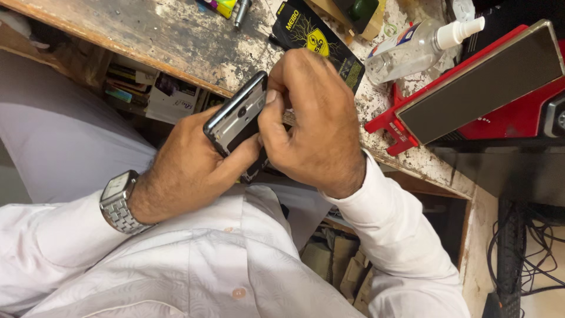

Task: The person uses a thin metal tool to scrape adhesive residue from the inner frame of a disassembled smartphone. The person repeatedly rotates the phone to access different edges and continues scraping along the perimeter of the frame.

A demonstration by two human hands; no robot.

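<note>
The left hand (188, 165) is gripping a dark, flat rectangular phone body with a grey metal frame (235, 118), its fingers curling round the underside and the thumb lying across the lower face. The right hand (315, 123) is bearing down on the same phone from above — fingers pressed together and bent, thumb tip touching the phone's edge. The phone is being held tilted in mid-air, just in front of the edge of the worn, paint-flecked wooden table (176, 41), above the person's lap. A silver metal-link wristwatch (119, 200) is sitting on the left wrist. On the table, a black flat packet with a yellow emblem (312, 35) is lying just beyond the right hand; a clear plastic spray bottle with a white nozzle (418, 47) is lying on its side nearby — beside a red device with a dark flat top plate (482, 88).
</note>
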